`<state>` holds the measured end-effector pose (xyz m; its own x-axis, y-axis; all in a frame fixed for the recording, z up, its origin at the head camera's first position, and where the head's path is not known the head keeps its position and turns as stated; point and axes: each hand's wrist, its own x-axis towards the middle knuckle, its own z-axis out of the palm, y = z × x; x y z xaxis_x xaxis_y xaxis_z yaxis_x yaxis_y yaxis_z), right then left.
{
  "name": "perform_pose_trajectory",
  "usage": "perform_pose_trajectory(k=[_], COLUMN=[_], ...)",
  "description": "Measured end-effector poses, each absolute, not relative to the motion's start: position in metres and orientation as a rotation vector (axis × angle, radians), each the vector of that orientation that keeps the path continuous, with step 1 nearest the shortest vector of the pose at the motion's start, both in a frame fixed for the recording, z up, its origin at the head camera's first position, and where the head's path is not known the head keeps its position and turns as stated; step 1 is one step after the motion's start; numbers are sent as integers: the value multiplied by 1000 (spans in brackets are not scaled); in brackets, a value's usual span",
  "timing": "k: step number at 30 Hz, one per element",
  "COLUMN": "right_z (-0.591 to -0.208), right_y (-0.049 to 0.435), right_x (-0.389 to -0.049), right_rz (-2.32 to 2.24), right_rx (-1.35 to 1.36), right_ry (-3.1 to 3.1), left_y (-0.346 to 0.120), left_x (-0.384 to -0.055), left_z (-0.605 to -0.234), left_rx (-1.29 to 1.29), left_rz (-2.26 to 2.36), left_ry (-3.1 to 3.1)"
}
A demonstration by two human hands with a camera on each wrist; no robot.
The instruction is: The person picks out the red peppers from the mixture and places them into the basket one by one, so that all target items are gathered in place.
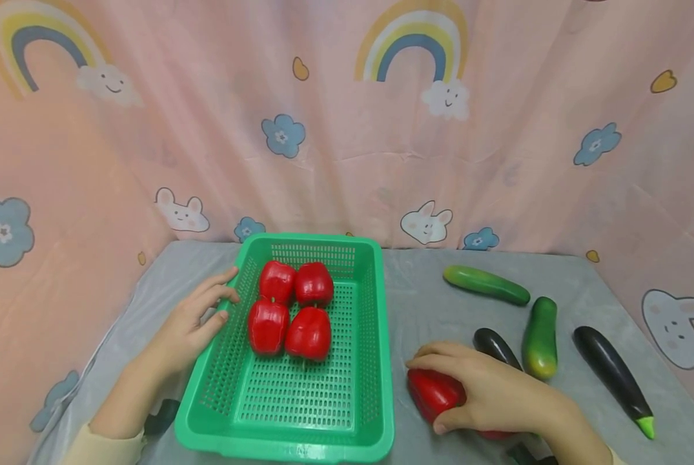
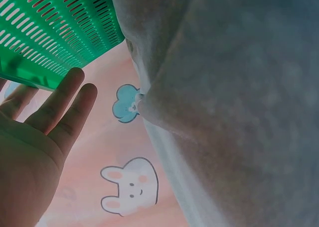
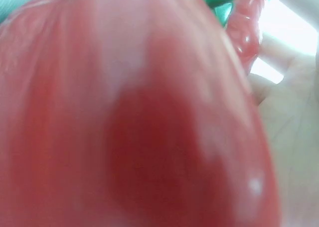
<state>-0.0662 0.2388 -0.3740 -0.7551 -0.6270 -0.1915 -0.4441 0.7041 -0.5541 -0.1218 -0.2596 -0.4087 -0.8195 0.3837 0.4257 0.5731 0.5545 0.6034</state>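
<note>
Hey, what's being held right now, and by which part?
The right hand holds a red pepper by its sides: fingers over the far side, thumb on the near. The left hand appears only to touch the green basket.

Place: a small curtained-off nook is shown, decorated in the manner of a child's room; whether it is set up inside a home or a studio cannot be told
Pink curtain point(image 1: 347, 181): the back and both sides are closed off by it, and soft folds are seen in the fabric
Prints: the curtain is patterned with rainbows point(image 1: 413, 29), smiling clouds point(image 1: 448, 102), rabbits point(image 1: 425, 223) and blue flowers point(image 1: 283, 135)
Table point(image 1: 416, 290): its top is covered by a grey cloth point(image 2: 239, 112), by which the left edge is also draped
</note>
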Motion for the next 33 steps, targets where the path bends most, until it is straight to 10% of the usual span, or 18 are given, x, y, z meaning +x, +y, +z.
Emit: perform_pose_trajectory(k=[33], right_z=[-377], right_y=[239], right_x=[-66], right_rz=[-740], right_rx=[-807], right_ry=[2607], left_y=[-259], left_x=[-123], left_z=[-409], left_rx=[-801], left_rz=[-1149], left_ry=[-2545])
